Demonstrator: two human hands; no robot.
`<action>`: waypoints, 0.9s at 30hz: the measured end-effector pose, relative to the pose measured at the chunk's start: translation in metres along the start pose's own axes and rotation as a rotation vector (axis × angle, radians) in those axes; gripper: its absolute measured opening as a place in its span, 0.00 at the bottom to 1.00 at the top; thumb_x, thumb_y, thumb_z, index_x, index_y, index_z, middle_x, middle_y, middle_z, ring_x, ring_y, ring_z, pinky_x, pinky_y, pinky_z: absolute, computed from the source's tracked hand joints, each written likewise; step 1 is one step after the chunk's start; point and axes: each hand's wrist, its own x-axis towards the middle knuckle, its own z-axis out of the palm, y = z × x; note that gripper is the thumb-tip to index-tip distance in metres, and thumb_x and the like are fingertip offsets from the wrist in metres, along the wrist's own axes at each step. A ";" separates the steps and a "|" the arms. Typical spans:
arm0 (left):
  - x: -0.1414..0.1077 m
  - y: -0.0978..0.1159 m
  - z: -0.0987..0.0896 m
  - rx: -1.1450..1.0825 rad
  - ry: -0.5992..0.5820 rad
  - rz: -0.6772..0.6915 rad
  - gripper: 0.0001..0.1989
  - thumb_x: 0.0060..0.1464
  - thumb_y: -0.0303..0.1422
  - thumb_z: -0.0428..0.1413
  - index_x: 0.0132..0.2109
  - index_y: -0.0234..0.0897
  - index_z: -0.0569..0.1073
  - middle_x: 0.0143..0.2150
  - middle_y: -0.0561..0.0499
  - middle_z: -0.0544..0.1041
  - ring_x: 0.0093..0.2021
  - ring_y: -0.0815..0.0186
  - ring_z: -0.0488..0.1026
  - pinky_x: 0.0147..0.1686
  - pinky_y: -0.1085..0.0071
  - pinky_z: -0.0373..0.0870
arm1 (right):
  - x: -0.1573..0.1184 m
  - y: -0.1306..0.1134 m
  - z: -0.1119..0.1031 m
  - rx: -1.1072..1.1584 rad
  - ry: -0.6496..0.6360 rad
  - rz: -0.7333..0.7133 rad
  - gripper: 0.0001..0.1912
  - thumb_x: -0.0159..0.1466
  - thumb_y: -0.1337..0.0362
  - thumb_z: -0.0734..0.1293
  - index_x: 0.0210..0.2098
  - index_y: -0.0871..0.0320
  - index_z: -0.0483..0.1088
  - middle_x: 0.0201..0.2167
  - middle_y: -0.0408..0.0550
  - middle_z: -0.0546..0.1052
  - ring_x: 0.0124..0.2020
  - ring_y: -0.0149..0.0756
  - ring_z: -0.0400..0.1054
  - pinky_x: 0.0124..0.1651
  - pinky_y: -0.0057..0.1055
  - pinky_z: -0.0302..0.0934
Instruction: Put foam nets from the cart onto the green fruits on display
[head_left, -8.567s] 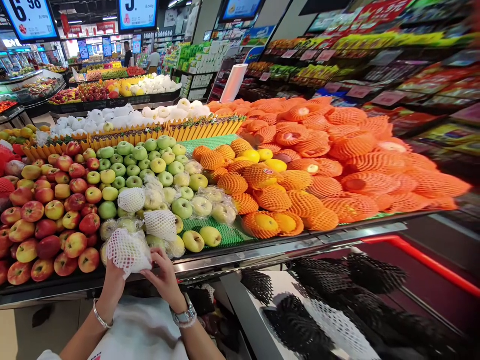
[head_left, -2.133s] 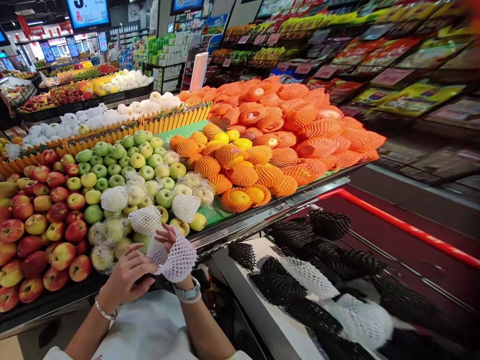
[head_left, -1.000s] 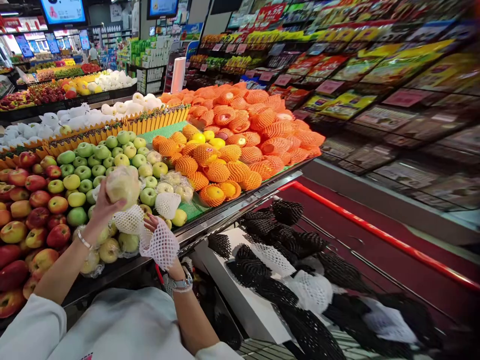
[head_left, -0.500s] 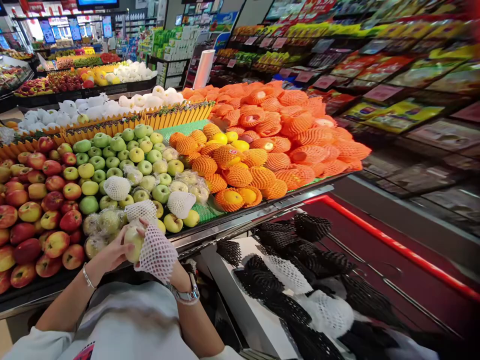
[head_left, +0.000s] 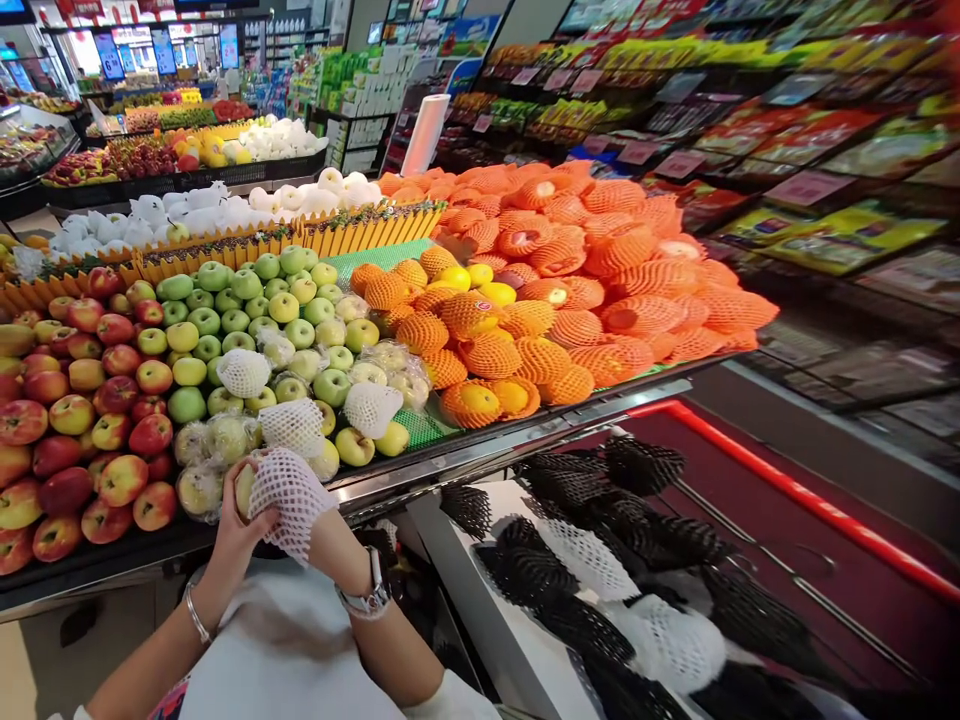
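Note:
A pale green apple (head_left: 244, 488) is held in front of me at the edge of the fruit display. My left hand (head_left: 241, 530) closes around its left side, the thumb pressing on a white foam net sleeve (head_left: 291, 500). That sleeve is drawn over my right hand (head_left: 327, 540) and covers much of the apple. Inside it, my right fingers are mostly hidden but appear wrapped around the fruit. Just beyond lie another white foam net (head_left: 292, 425) and several plastic-wrapped apples (head_left: 225, 438).
Red apples (head_left: 124, 480) fill the left, green apples (head_left: 244, 283) the middle, and orange-netted fruit (head_left: 487, 355) the right. A metal rail (head_left: 510, 440) edges the display. On my right stands a red-rimmed cart (head_left: 810, 490) with black foam nets (head_left: 577, 600) and white ones on a white box (head_left: 480, 570).
The foam net has slid from my right hand further over the apple. My left hand has shifted lower around the fruit, its thumb now on the net. The view has moved slightly.

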 end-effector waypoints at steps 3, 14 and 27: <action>0.009 0.005 -0.007 -0.134 0.087 -0.073 0.33 0.45 0.43 0.66 0.56 0.43 0.65 0.53 0.46 0.75 0.52 0.59 0.74 0.51 0.65 0.71 | -0.003 -0.017 -0.013 -0.010 -0.156 -0.060 0.12 0.65 0.62 0.67 0.49 0.52 0.73 0.49 0.49 0.77 0.50 0.42 0.71 0.54 0.43 0.68; 0.019 0.002 -0.033 -0.112 0.172 -0.052 0.35 0.45 0.50 0.63 0.58 0.43 0.65 0.53 0.45 0.75 0.49 0.56 0.75 0.45 0.63 0.73 | -0.015 -0.026 -0.010 -0.122 -0.048 0.067 0.10 0.66 0.70 0.59 0.40 0.55 0.72 0.39 0.53 0.76 0.42 0.43 0.70 0.46 0.39 0.67; 0.011 -0.029 -0.029 -0.152 0.196 -0.041 0.33 0.45 0.54 0.61 0.54 0.40 0.72 0.56 0.42 0.75 0.58 0.51 0.69 0.55 0.58 0.68 | -0.016 0.025 -0.007 0.238 -0.071 0.141 0.25 0.60 0.59 0.70 0.56 0.53 0.67 0.56 0.53 0.72 0.58 0.46 0.65 0.63 0.46 0.57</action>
